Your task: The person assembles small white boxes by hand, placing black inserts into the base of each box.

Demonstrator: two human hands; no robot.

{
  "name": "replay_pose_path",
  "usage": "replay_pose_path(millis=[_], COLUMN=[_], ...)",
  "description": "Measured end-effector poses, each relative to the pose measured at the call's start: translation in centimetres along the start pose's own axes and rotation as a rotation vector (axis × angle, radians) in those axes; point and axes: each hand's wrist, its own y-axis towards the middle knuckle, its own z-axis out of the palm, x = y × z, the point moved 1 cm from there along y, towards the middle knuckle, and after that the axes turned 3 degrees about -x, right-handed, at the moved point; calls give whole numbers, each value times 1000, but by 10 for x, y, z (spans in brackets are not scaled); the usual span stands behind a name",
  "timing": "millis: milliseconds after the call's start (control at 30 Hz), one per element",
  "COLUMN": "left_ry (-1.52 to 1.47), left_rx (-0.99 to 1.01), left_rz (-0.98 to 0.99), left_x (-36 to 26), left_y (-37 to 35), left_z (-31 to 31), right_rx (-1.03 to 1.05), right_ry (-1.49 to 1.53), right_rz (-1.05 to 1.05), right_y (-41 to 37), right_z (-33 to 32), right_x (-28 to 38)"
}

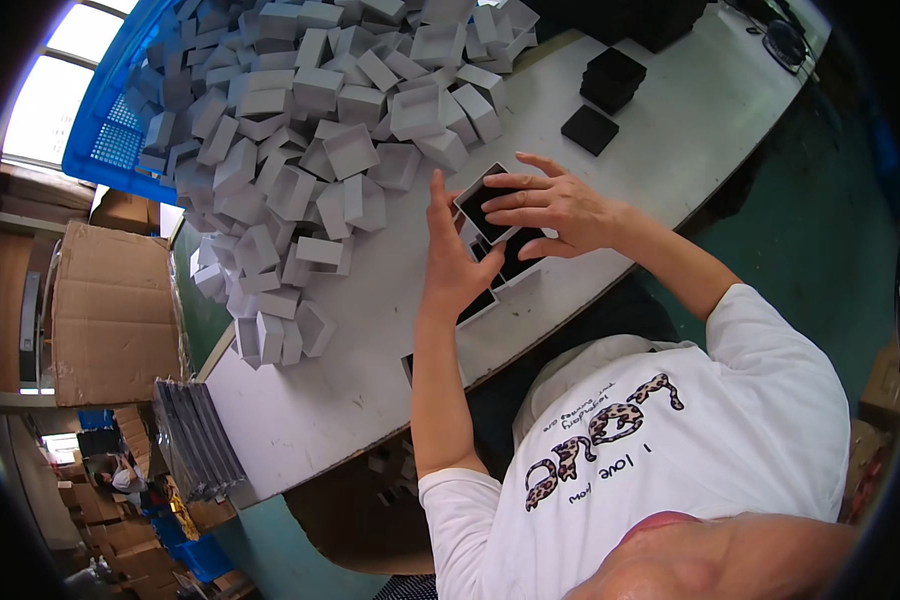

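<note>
A small white box with a black inside (483,203) is between my two hands, above the near edge of the white table. My left hand (454,262) holds the box's left and lower sides, thumb and fingers around it. My right hand (560,208) lies over the box from the right, its fingers spread across the black inside. Under my hands are more white boxes with black insides (523,252), partly hidden by my fingers and wrists. Left of my left hand lies a big heap of white box parts (351,152).
Black square pads (613,79) form a stack on the table (690,120), with a single pad (590,130) beside it. A blue crate (105,125) stands behind the heap. A cardboard box (115,315) and stacked grey sheets (198,440) are at left. A person (123,478) sits far off.
</note>
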Motion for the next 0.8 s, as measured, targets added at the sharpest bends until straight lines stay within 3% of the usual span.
replay_pose_path(millis=[67,133,233,400,467,633,700,800], left_ry=[-6,178,265,120,18,-110,-259,-245], left_rx=[2,56,73,92,121,85,39,-57], left_rz=[23,95,82,-99,-228,-338,-554,-635], left_x=[1,-7,-5,20,21,22,6,-17], left_y=[1,1,-6,-38,-52,-138,-198,-300], left_z=[-1,-4,-13,-36,-52,-126,-161,-204], right_rx=[-11,-30,-267,281,261,168,146,365], right_ry=[-4,-32,349,412,455,609,706,954], right_rz=[9,3,231,536,459,205,18,-157], right_y=[-2,-6,-17,-38,-28,10,22,41], right_z=[-3,-5,-13,7,30,90,121,145], right_x=[2,-5,-2,19,41,119,153,212])
